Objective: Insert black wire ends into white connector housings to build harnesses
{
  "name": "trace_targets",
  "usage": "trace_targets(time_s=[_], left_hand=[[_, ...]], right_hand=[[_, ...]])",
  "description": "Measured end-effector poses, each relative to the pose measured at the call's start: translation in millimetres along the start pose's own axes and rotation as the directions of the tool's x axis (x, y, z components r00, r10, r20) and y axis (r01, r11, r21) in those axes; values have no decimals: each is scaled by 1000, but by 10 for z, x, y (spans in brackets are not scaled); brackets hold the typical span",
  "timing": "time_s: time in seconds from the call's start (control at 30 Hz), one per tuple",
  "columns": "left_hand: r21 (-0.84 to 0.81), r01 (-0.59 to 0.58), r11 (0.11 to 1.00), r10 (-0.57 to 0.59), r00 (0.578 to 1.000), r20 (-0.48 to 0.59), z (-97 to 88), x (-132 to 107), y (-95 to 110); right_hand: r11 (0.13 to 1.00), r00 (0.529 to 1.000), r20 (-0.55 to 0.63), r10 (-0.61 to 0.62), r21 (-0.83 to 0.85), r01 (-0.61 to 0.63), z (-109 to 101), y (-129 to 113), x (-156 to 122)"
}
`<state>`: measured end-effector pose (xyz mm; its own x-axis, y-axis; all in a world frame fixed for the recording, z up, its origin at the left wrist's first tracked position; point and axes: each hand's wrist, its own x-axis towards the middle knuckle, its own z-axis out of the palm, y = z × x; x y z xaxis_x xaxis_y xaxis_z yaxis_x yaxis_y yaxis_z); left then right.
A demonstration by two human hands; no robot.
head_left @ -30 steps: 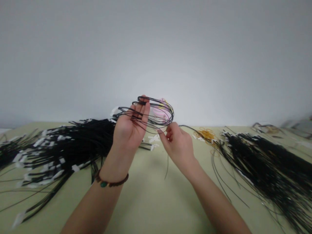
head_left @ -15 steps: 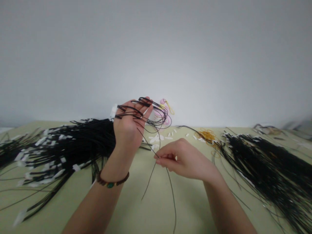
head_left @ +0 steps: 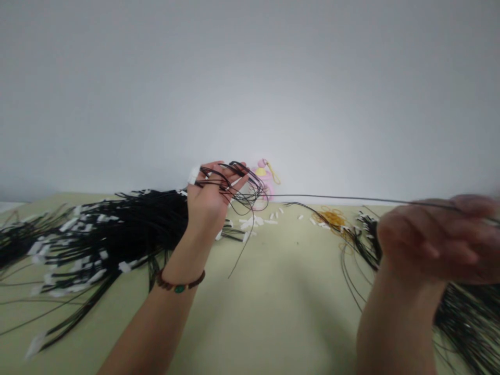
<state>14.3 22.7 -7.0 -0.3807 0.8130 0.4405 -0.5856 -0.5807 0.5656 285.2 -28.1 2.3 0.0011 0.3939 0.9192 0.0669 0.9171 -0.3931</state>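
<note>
Raised above the table, my left hand point(head_left: 213, 192) holds a looped bundle of thin black cables point(head_left: 255, 185), with a white connector point(head_left: 193, 175) at its wrist side. From that bundle a single black wire point(head_left: 336, 197) runs nearly level across to my right hand point(head_left: 437, 237), which is pinched on it at the far right and slightly smeared by motion. Another loose wire end point(head_left: 241, 259) hangs below the loops. A beaded bracelet point(head_left: 179, 287) with a green stone is on my left wrist.
At left lies a large pile of black cables point(head_left: 148, 224) with white connectors. More cables point(head_left: 469, 317) lie at right, partly behind my right arm. Yellow rubber bands point(head_left: 331, 217), small white pieces point(head_left: 253, 223) and a pink-and-yellow item point(head_left: 263, 177) are at the back near the wall.
My right hand has moved from the middle far to the right and a little up, drawing the wire out straight. My left hand has shifted slightly right, still holding the cable bundle.
</note>
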Motion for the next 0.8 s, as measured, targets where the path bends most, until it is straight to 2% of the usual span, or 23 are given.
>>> trace_targets(time_s=[0.07, 0.1, 0.2, 0.3, 0.37, 0.4, 0.53, 0.63, 0.8], left_hand=[[31, -5, 999, 4, 1000, 31, 7, -26, -18], [43, -4, 999, 2, 999, 45, 14, -37, -24], [66, 25, 998, -29, 998, 61, 44, -64, -20], [91, 79, 993, -86, 993, 76, 81, -94, 8], [122, 120, 985, -135, 983, 122, 103, -130, 27], [138, 138, 981, -159, 975, 155, 110, -153, 32], [192, 165, 967, -217, 931, 292, 112, -260, 14], [242, 125, 962, -206, 916, 343, 101, -315, -19], [262, 157, 952, -237, 920, 312, 75, -337, -48]], right_hand=[[990, 988, -142, 63, 132, -44, -58, -20, 45], [977, 979, -177, 102, 204, -65, -71, -49, 70], [966, 973, -143, 182, 211, -150, -46, -134, 125], [986, 978, -162, 130, 127, -110, 103, -135, 113], [998, 955, -293, 42, -26, -53, 280, -95, 73], [995, 948, -318, 31, -82, -60, 383, -73, 48], [976, 964, -224, 143, -130, -174, 767, -14, -53], [960, 992, -108, 68, -264, -94, 923, -4, -110], [922, 999, 8, -45, -386, 45, 962, 3, -136]])
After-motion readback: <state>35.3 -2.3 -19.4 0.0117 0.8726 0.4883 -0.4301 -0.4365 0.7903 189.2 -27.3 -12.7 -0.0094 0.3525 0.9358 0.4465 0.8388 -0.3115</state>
